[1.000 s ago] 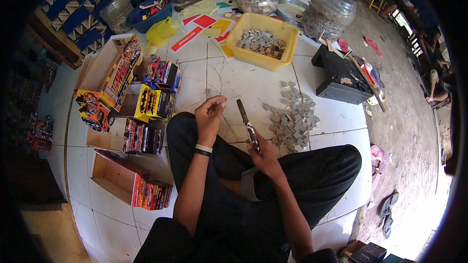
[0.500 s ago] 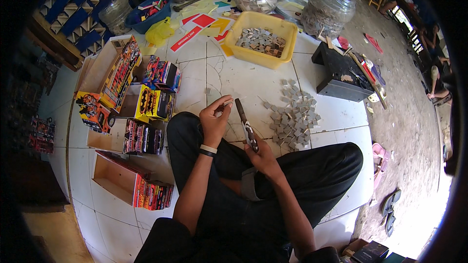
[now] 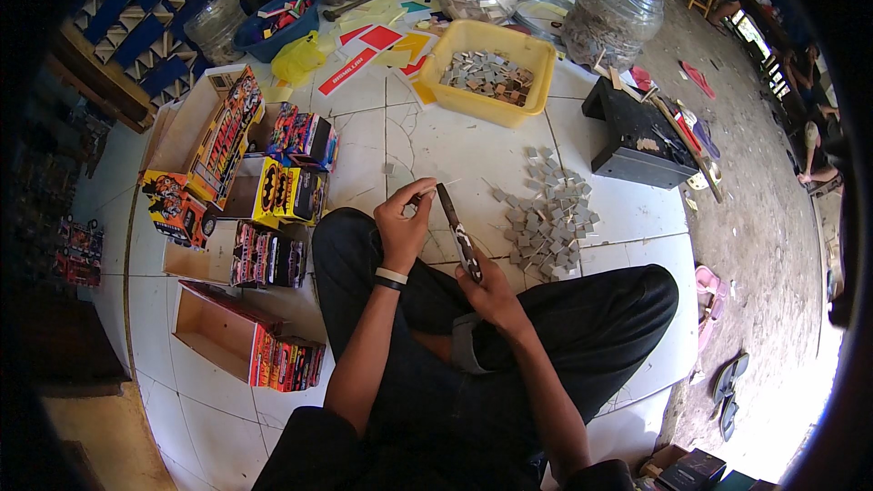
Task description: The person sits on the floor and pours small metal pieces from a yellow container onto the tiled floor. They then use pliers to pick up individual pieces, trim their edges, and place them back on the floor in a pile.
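Observation:
My left hand (image 3: 405, 218) is closed in a pinch, with a thin pale stick (image 3: 452, 182) sticking out past the fingertips to the right. In my right hand (image 3: 494, 294) is a long, dark, blunt-ended tool (image 3: 452, 214) with a black-and-white patterned handle, pointing up and away from me. Its upper end is right beside the left fingertips; whether it touches the stick I cannot tell. To the right of the tool lies a loose heap of small grey square pieces (image 3: 546, 218), some with thin sticks. One lone grey square (image 3: 389, 168) lies beyond my left hand.
A yellow basin (image 3: 546, 82) of similar pieces stands ahead. Colourful cardboard toy trucks (image 3: 214, 155) line the left, near my knee. A low black stool (image 3: 637, 164) stands at right. Large clear containers (image 3: 614, 14) and a blue basin (image 3: 255, 36) are at the back.
My left hand has shifted very slightly up and to the right, closer to the tool's tip. The right hand and the heap look the same.

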Available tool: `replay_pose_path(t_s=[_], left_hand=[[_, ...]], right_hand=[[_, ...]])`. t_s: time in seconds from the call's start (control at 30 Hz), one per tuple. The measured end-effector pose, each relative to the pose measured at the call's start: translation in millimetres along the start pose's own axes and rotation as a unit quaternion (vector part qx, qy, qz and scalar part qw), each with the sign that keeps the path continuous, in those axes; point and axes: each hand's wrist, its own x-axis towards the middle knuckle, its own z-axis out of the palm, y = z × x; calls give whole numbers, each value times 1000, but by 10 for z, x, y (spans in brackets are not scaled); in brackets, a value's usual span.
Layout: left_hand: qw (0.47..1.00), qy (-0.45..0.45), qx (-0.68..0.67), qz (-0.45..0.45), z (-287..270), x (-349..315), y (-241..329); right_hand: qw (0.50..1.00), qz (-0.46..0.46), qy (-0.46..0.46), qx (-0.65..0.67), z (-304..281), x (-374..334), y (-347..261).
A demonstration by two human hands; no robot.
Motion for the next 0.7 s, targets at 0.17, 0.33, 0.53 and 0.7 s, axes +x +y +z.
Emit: replay_pose_path(t_s=[0.17, 0.33, 0.53, 0.7], left_hand=[[1000, -3, 18, 18, -7, 15, -13], [999, -10, 33, 15, -22, 9, 3], [1000, 0, -14, 10, -8, 8, -7], [976, 7, -196, -89, -8, 17, -26]], right_hand=[[1000, -10, 2, 11, 18, 7, 4], [1000, -14, -2, 6, 14, 5, -22], [996, 49, -51, 48, -74, -17, -241], [922, 211, -110, 306, -123, -37, -383]])
